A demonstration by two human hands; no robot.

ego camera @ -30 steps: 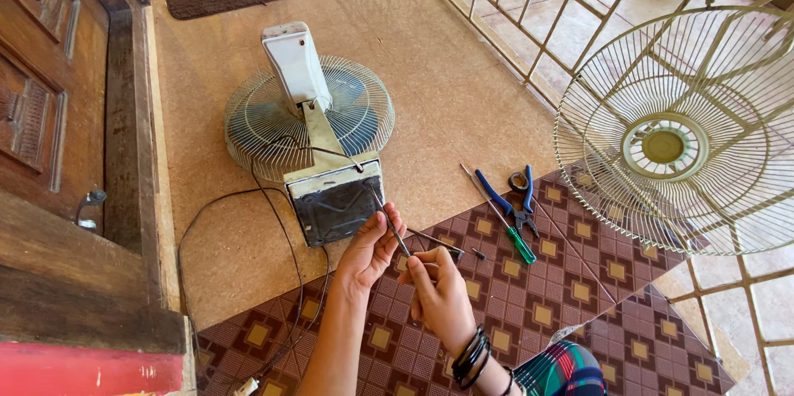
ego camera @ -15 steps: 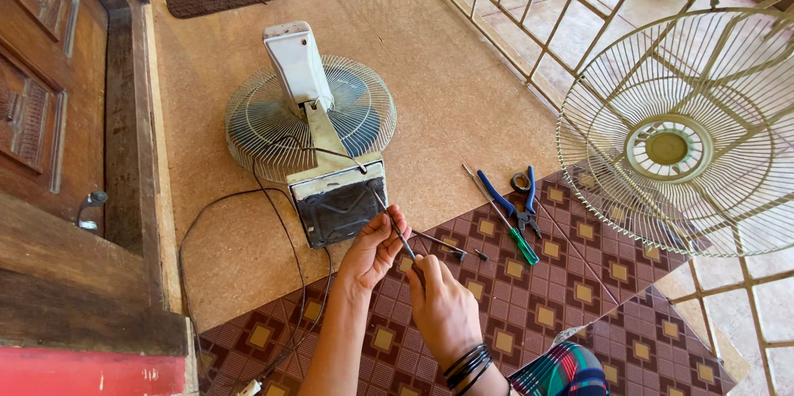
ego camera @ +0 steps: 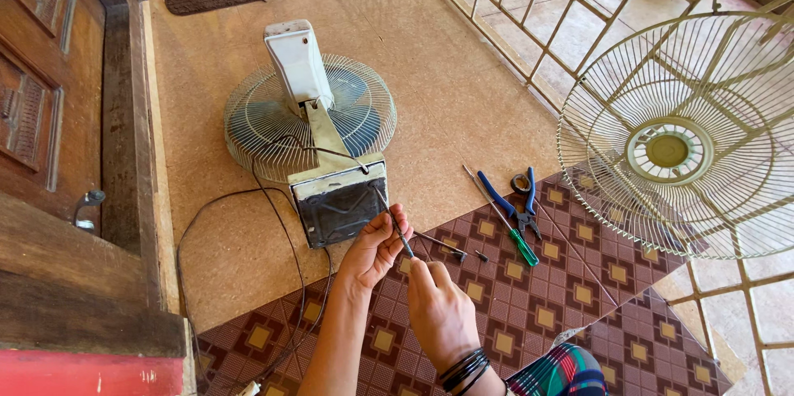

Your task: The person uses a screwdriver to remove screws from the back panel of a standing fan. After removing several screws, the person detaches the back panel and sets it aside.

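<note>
The thin wire (ego camera: 395,226) slants up-left toward the fan base (ego camera: 337,207); the left hand (ego camera: 374,249) pinches it, the right hand (ego camera: 438,313) pinches its lower end.

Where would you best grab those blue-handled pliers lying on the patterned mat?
Take the pliers by the two blue handles, coming from above. They lie flat, handles slanting toward the fan base; the green-handled screwdriver lies close alongside, so pinching straight down probably avoids knocking it.
</note>
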